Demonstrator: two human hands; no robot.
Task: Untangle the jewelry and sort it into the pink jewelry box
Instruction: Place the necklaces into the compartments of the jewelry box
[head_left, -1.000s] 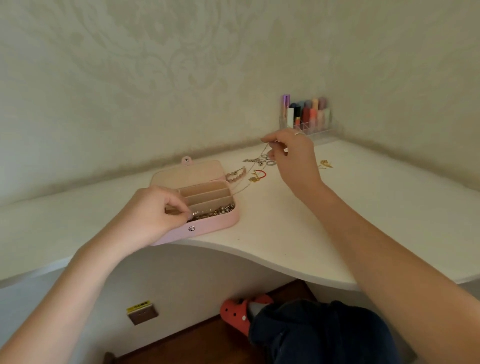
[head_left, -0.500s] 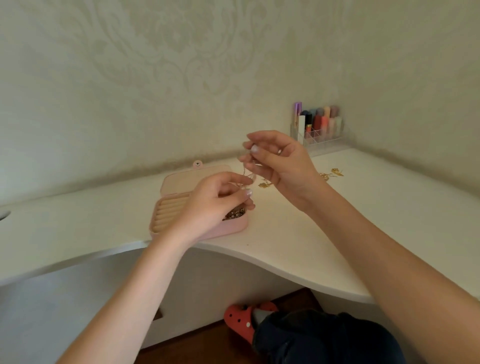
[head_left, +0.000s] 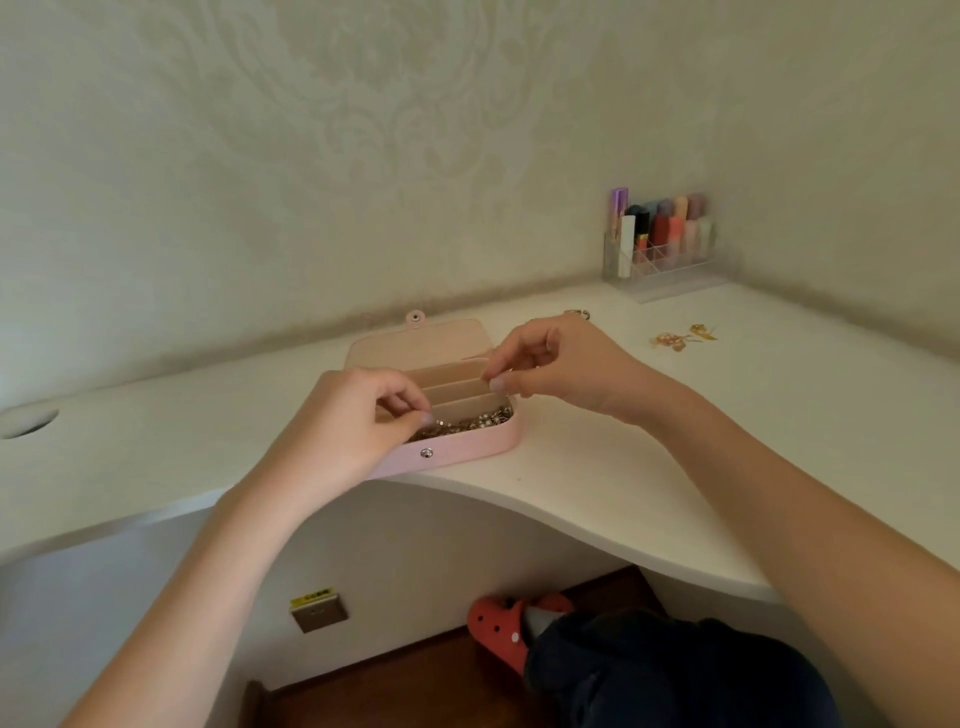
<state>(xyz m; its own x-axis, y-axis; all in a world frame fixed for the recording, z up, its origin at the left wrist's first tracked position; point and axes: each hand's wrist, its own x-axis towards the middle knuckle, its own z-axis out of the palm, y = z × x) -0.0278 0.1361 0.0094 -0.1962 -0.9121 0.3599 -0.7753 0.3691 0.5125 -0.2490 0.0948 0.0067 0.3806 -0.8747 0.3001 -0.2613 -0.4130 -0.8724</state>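
Pink jewelry box (head_left: 470, 451): open, lid (head_left: 421, 343) laid back flat toward 12 o'clock, snap tab at its far edge, silver snap stud on the front wall. It sits near the desk's front edge. Interior beige, split by dividers into long slots. Nearest slot holds a heap of small silver and pearl-like pieces (head_left: 467, 422); the slots behind look bare where visible. Loose gold pieces (head_left: 680, 336) lie on the desk at 3 o'clock of the box, well apart from it. Another small metal piece (head_left: 577, 313) lies at 2 o'clock, partly hidden.
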